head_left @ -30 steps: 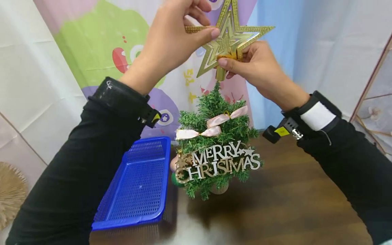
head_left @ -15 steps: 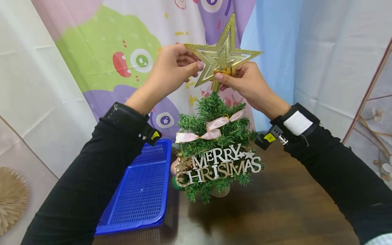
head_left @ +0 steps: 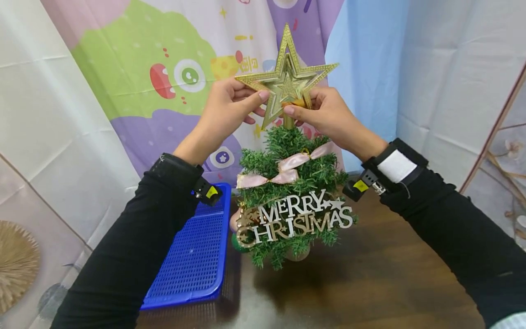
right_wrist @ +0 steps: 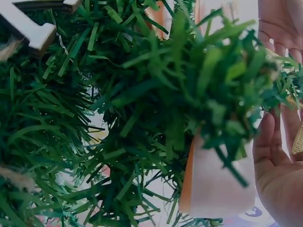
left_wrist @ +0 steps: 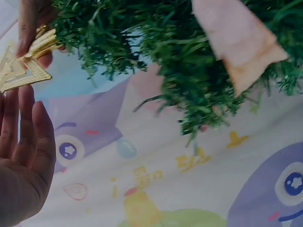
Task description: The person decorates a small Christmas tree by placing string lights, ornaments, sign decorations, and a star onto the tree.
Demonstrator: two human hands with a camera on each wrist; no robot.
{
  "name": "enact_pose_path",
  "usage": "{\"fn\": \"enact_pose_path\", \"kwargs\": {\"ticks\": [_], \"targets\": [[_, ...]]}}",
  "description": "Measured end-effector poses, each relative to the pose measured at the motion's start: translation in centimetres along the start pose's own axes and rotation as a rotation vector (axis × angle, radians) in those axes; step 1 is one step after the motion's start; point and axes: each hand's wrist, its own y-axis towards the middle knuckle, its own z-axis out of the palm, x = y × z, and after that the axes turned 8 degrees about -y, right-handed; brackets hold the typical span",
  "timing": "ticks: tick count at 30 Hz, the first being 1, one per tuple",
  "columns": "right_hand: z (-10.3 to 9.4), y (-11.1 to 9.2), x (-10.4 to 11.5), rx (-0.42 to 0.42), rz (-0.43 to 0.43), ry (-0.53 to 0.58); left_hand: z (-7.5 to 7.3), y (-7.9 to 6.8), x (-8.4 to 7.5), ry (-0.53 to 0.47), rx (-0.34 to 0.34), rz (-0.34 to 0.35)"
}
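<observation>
A gold star tree topper (head_left: 286, 84) stands upright over the tip of a small artificial Christmas tree (head_left: 279, 151), its tube base right at the top branches. My left hand (head_left: 226, 109) pinches the star's left point, thumb in front and fingers behind. With thumb and fingers, my right hand (head_left: 334, 116) grips the star's base; the thumb covers part of it. Pink bows (head_left: 293, 161) and a "MERRY CHRISTMAS" sign (head_left: 302, 217) decorate the tree. In the right wrist view, green branches (right_wrist: 156, 94) hide most of the star.
Left of the tree, a blue plastic basket (head_left: 189, 256) stands on the dark wooden table (head_left: 382, 256). Behind hangs a curtain (head_left: 135, 68) printed with cartoon monsters. A round straw-coloured piece (head_left: 16, 265) shows at the far left.
Both hands have lowered the star onto the tree's tip and shifted it a little left. It has turned from tilted to upright. The left hand has settled lower on its left point.
</observation>
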Motion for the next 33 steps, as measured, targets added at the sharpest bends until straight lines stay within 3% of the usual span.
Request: {"fn": "enact_pose_path", "kwargs": {"ticks": [6, 14, 33], "targets": [[-0.1, 0.1, -0.1, 0.024, -0.019, 0.026, 0.0, 0.1, 0.4, -0.082, -0.031, -0.002], [-1.0, -0.6, -1.3, 0.064, -0.047, 0.228, 0.4, 0.3, 0.4, -0.067, -0.039, -0.018], [-1.7, -1.5, -2.0, 0.062, -0.015, 0.294, 0.5, 0.8, 0.3, -0.088, -0.009, 0.020]]}}
